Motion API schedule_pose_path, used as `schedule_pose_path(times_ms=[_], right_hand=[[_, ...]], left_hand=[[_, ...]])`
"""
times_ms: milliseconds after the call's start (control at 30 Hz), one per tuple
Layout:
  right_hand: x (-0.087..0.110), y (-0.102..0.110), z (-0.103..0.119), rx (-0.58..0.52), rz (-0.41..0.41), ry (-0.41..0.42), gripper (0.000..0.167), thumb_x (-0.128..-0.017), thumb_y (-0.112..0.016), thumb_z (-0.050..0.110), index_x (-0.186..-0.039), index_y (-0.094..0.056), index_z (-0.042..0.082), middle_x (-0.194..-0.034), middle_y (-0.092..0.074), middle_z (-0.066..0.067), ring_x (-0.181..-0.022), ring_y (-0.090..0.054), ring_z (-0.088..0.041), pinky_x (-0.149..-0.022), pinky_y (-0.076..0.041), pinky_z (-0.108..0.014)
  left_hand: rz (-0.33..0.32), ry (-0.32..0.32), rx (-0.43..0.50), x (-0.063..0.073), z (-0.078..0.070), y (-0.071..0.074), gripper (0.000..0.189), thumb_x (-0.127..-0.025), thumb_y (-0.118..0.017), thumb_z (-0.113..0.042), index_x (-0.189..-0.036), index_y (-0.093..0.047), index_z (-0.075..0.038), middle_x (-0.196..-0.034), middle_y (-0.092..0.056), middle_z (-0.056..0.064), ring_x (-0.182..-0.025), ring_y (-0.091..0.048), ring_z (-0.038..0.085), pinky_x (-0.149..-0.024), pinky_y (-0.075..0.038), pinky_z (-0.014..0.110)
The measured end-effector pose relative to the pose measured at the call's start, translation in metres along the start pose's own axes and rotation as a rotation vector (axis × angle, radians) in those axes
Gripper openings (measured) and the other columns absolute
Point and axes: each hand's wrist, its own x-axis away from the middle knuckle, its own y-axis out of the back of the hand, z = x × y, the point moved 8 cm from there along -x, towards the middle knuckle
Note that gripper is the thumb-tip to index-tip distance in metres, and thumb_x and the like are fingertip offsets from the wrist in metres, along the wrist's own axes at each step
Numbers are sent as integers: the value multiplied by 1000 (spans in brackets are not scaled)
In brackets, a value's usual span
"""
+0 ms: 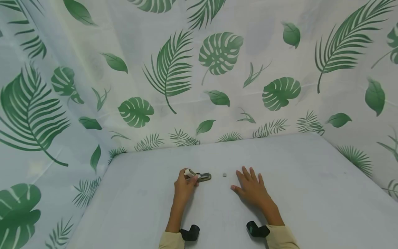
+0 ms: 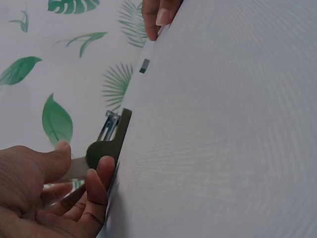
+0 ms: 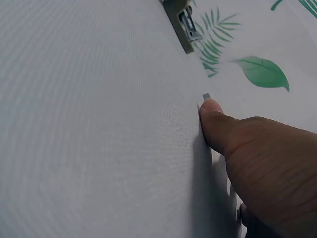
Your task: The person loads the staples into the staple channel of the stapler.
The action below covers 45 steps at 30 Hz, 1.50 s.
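A small olive-green stapler (image 1: 204, 177) lies on the white table with its pale top lifted back and its metal staple channel (image 2: 109, 126) exposed. My left hand (image 1: 185, 186) holds it at the hinge end, thumb and fingers around the raised top and the base. To its right sits a small grey block (image 1: 224, 175), perhaps a short strip of staples. My right hand (image 1: 252, 188) rests palm down on the table, fingers spread, just right of that block. In the right wrist view the thumb (image 3: 213, 111) overlaps the block's near end; the head view shows them apart.
White cloth with green leaf prints (image 1: 220, 52) hangs behind the table and along both sides. The white tabletop (image 1: 149, 193) stretches out around both hands. A black wrist camera (image 1: 190, 233) sits at the left cuff and another black camera (image 1: 257, 229) at the right.
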Motion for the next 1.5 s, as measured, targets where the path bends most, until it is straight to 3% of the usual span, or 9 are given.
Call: schedule_pose_path(times_ms=[200,333,600,933,1200,1500], right_hand=[[2,-4,-1,-6,-7,-1,69,-96,-57,44,-147,-39,2,-157,-25,-26,-146,-13,-51,-113,-8,-69],[3,-2,0,-9,-32,6,68,-96,-58,43,-147,-40,2,-157,-26,-26,-146,-14,-50,-113,-9,-69],[4,-1,0,-18,-41,7,67,-96,-57,42,-147,-39,3,-157,-25,-25,-146,-14,-50,-113,-8,-68],[1,-2,-1,-19,-29,-7,69,-97,-55,44,-149,-37,4,-159,-23,-24,-147,-12,-49,-114,-6,-67],[1,0,1,-18,-33,-11,69,-96,-56,45,-148,-38,4,-159,-23,-24,-147,-12,-48,-114,-5,-66],[2,2,2,-18,-30,-5,68,-96,-56,43,-148,-38,3,-158,-23,-24,-147,-12,-48,-114,-6,-67]], left_hand=[[18,12,85,1,6,-5,22,-96,-63,-13,-111,-58,2,-101,-71,19,-73,-71,20,-57,-52,23],[42,-3,88,2,3,-7,23,-94,-65,-13,-111,-59,2,-100,-72,19,-75,-73,21,-59,-52,23],[151,-43,32,5,-5,-24,22,-93,-67,-18,-109,-63,-4,-102,-74,12,-77,-72,14,-81,-51,32],[213,-101,29,9,-14,-34,23,-92,-68,-21,-106,-64,-4,-101,-74,13,-74,-71,12,-70,-51,23],[237,-88,17,9,-15,-33,28,-91,-69,-21,-113,-63,-4,-108,-72,15,-80,-72,16,-77,-54,32],[242,-83,10,9,-14,-33,24,-91,-69,-19,-109,-64,-4,-107,-72,15,-83,-70,16,-78,-54,35]])
